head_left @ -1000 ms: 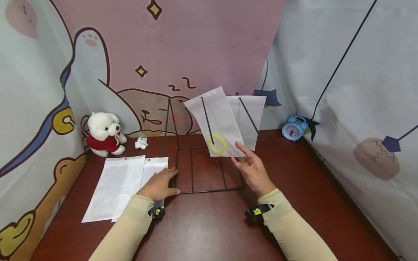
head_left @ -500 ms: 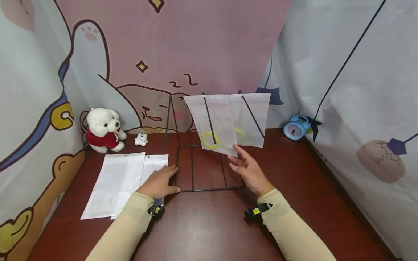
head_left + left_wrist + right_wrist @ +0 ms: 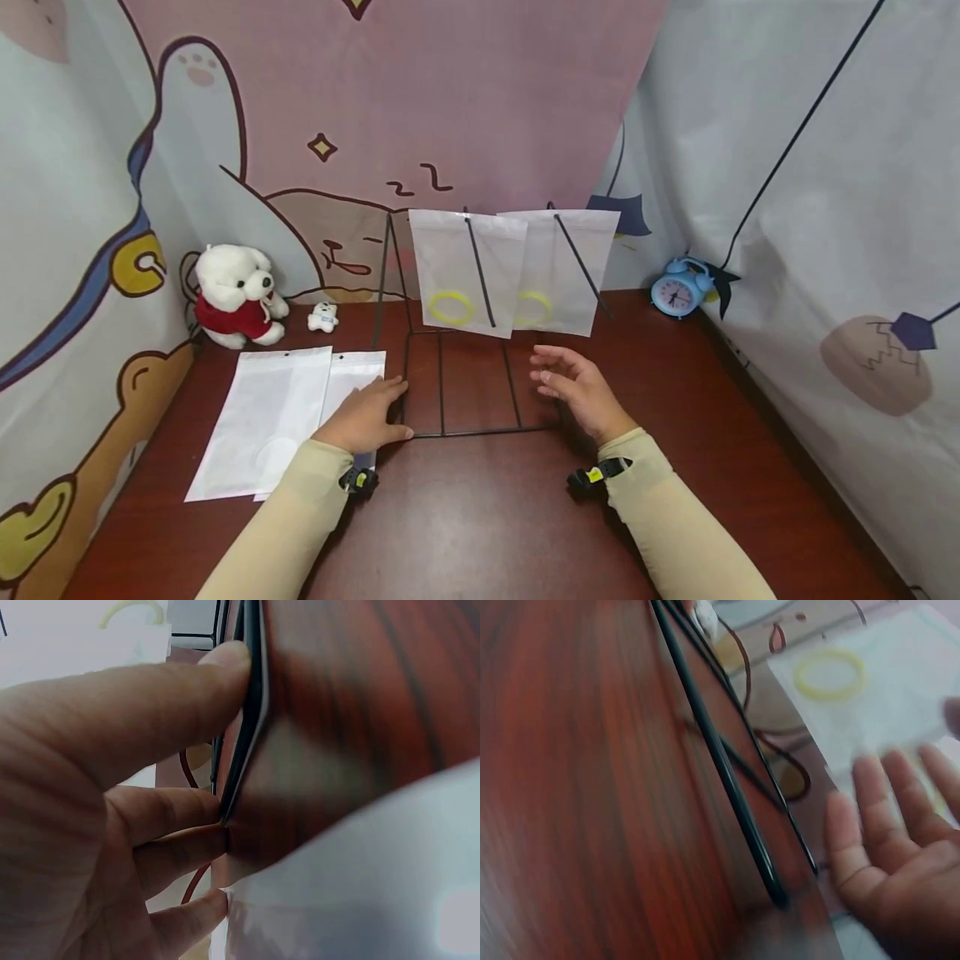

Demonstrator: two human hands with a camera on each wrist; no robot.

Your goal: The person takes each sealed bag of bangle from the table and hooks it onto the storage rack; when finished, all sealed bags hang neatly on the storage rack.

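Closest to where I stand: the person's pale sleeves, left sleeve (image 3: 277, 529) and right sleeve (image 3: 693, 525), reach in over a dark red-brown table (image 3: 465, 517). Black strap with yellow mark on each wrist.

Left hand (image 3: 363, 417): thumb and fingers apart, tips resting on the front left corner of a black wire rack (image 3: 480, 432). The left wrist view shows the thumb on the bar.

Right hand (image 3: 585, 392): palm turned inward, fingers apart and slightly bent, holding nothing. Raised near the rack's right side, just below the hanging bags.

Left of the rack, two white bags lie flat: front bag (image 3: 255, 408) overlapping a second bag (image 3: 356, 367), partly under the left hand. Pale round outline in the front one.

On the rack's slanted prongs, two more white bags hang side by side, edges overlapping: left hanging bag (image 3: 442, 258) in front, right hanging bag (image 3: 543, 262) behind. A yellow ring (image 3: 451, 322) shows low in the first; another similar in its neighbour.

Farther back: white toy dog (image 3: 235, 321) in red, tiny white toy (image 3: 322, 317) beside it, blue alarm clock (image 3: 675, 293) at right. Cartoon-printed cloth (image 3: 465, 100) behind everything.
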